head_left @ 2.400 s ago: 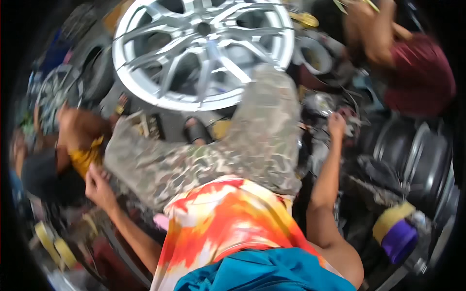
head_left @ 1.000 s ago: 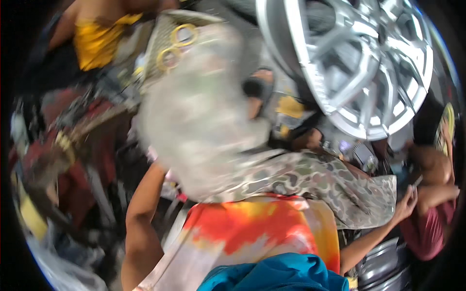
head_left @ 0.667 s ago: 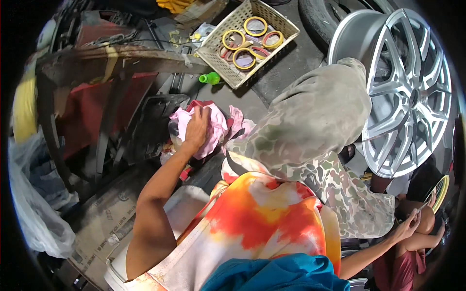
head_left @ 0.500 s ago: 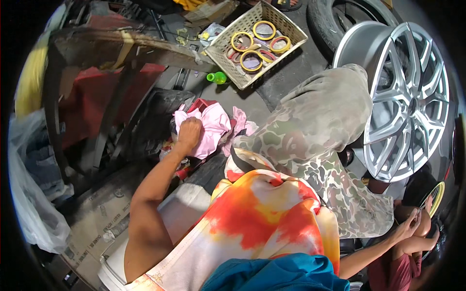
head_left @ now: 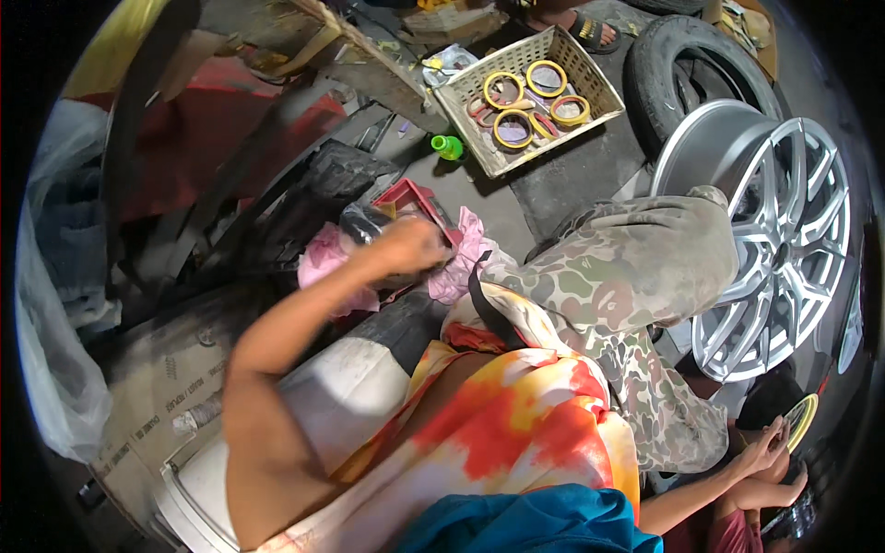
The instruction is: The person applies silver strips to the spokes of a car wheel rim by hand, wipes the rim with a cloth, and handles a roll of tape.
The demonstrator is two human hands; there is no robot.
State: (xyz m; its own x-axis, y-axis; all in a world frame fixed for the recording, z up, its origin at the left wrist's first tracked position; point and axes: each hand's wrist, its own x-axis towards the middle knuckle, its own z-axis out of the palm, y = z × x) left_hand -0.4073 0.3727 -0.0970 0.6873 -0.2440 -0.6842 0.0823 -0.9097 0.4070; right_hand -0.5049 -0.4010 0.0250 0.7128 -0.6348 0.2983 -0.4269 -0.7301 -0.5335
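My left hand (head_left: 412, 246) is over a red open box (head_left: 412, 195), its fingers bent and smeared by motion. What it holds, if anything, is hidden. A pink cloth (head_left: 332, 267) lies bunched beside the box, and another crumpled pink piece (head_left: 464, 258) sits at its right side. Far out at the lower right, my right hand (head_left: 765, 445) pinches a thin yellow ring (head_left: 803, 421), seen nearly edge-on.
Beyond the box a cream woven basket (head_left: 604, 106) holds several yellow and red rings. Next to it stands a green bottle (head_left: 448, 147). A silver wheel rim (head_left: 776, 249) and a black tyre (head_left: 645, 101) are at the right. Someone in maroon clothing (head_left: 737, 533) sits near my right hand.
My left hand has left the pink cloth and moved right, over the red box. The cloth now lies further left, uncovering the box. My right hand still grips the ring.
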